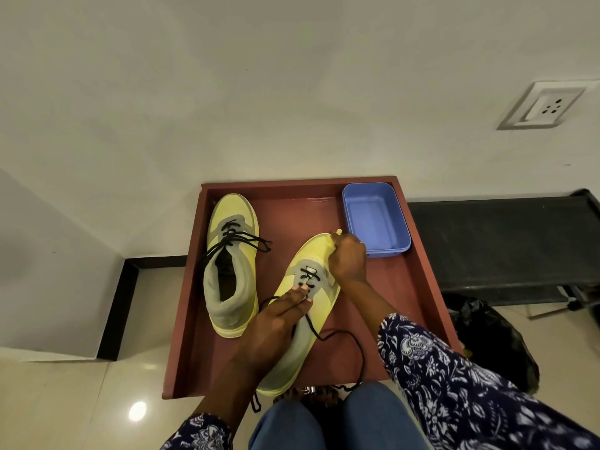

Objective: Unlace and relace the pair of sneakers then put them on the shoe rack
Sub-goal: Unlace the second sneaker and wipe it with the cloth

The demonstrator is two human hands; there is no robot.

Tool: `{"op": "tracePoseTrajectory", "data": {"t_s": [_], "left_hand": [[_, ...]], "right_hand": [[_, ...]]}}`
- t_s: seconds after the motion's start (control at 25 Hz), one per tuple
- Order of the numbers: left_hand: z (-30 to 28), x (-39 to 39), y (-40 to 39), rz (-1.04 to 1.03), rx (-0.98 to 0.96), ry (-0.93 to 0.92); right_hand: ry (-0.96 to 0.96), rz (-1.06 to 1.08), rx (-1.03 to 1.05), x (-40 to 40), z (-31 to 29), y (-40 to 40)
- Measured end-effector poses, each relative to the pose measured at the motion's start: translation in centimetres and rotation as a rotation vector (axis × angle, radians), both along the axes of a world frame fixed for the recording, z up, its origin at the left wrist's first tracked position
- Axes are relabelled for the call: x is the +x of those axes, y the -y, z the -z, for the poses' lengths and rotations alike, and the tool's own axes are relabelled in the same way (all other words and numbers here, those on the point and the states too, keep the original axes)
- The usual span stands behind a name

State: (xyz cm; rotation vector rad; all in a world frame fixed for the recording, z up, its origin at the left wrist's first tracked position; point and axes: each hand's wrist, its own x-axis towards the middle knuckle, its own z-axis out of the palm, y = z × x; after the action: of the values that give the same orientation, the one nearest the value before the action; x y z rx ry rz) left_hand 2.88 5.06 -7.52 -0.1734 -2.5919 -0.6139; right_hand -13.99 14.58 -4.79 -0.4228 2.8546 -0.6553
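Two yellow and grey sneakers lie on a reddish-brown tray table [425, 274]. The left sneaker [233, 211] stands apart at the back left, its black lace loose across the tongue. The right sneaker [313, 251] lies in the middle, toe pointing away from me. My right hand [347, 259] grips its toe from the right side. My left hand [276, 323] reaches over its heel and pinches the black lace [341, 334] at the middle eyelets. The lace's free ends trail over the tray's near edge towards my knees.
An empty blue plastic tub [373, 219] sits at the tray's back right corner, close to my right hand. A low black rack [493, 241] stands to the right against the wall, with a dark bag [493, 339] below it. My knees are under the tray's near edge.
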Motion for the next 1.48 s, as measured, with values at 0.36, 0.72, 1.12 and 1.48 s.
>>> {"op": "tracePoseTrajectory", "data": {"t_s": [0.36,0.72,1.12,1.48], "left_hand": [[0.8,-0.2,-0.2,-0.007,0.027,-0.052],[0.8,-0.1,-0.4,-0.027,0.027,-0.034],[0.8,-0.1,-0.6,-0.043,0.014,-0.030],[0.8,-0.2,-0.6,-0.047,0.027,-0.028]], "right_hand": [[0.072,-0.360,0.003,-2.4,-0.4,2.1],[0.102,-0.793,0.229,-2.8,-1.3,3.6],[0.111,-0.650,0.229,-3.5,-1.4,3.4],[0.078,-0.972,0.317,-1.3,-1.9,4.5]]}}
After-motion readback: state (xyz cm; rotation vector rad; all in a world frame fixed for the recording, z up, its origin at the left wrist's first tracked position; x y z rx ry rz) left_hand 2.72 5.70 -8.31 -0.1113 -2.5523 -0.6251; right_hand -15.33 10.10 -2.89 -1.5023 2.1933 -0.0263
